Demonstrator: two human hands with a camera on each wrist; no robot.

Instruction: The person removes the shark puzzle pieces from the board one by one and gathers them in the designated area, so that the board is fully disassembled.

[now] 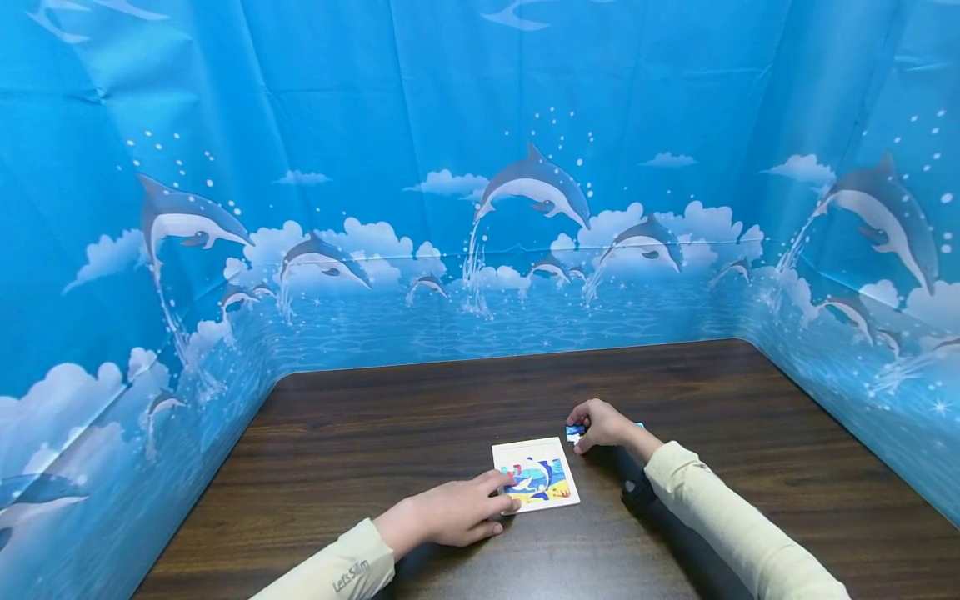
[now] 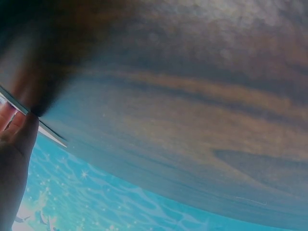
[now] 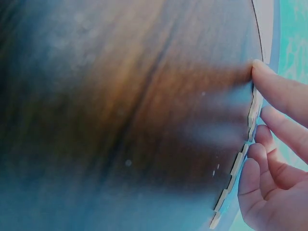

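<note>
A person's left hand point(image 1: 459, 510), fingers extended, rests on a dolphin puzzle board point(image 1: 525, 448) at its eight o'clock edge. The right hand point(image 1: 606, 425), thumb and fingertips curved, holds a blue puzzle piece point(image 1: 575, 432) by its edges, just off the board's one o'clock corner. More pieces point(image 3: 236, 164) lie by that hand, toward two o'clock, on a dark wooden table point(image 1: 360, 442). A dolphin-print curtain point(image 1: 450, 100) spans nine through three o'clock.
</note>
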